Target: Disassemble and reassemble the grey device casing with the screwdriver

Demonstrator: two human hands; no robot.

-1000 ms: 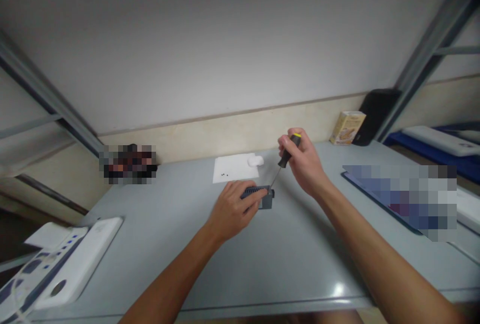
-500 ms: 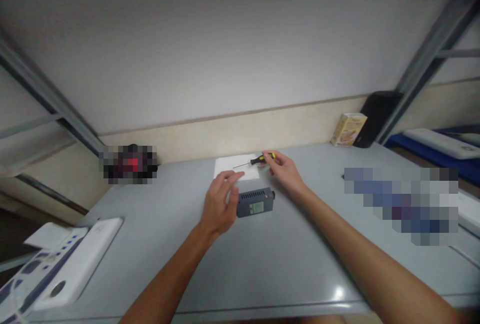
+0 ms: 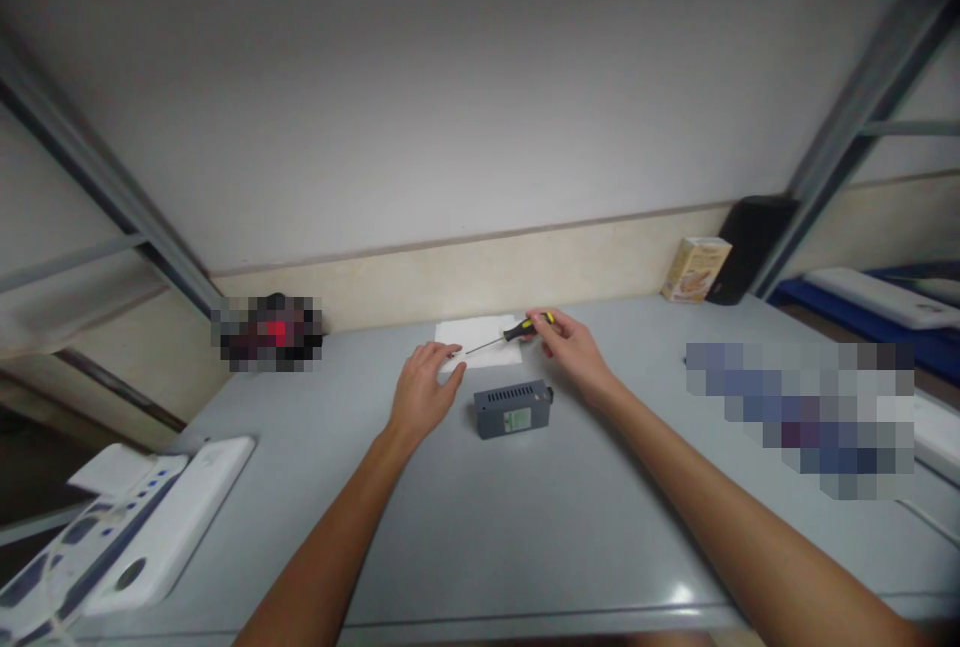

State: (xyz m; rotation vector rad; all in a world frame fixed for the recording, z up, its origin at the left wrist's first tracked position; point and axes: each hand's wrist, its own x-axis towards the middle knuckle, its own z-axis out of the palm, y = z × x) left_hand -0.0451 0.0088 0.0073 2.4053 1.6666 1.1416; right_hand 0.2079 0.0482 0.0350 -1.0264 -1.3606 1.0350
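Note:
My right hand (image 3: 574,352) grips a screwdriver (image 3: 519,329) by its black and yellow handle. Its thin shaft slants down to the left, with the tip over a sheet of white paper (image 3: 491,359). At the paper's near left edge is my left hand (image 3: 426,389), its thumb and index finger apart around a small gap. Whether a tiny part lies by those fingertips is too small to tell. Between my forearms stands a dark grey metal box (image 3: 512,410) with slotted vents on top and a pale green label on its front; neither hand touches it.
A white power strip-like device (image 3: 180,517) lies at the left. Toward the back right stand a yellow carton (image 3: 696,269) and a black speaker-like object (image 3: 754,249). Blurred-out items (image 3: 274,332) sit back left, and others (image 3: 795,412) lie at the right. Behind the table (image 3: 600,527) rises a wall.
My left hand has moved left, away from the grey box, and its fingers now reach the paper's edge. The screwdriver tilts more steeply, tip lower. The camera view has shifted slightly.

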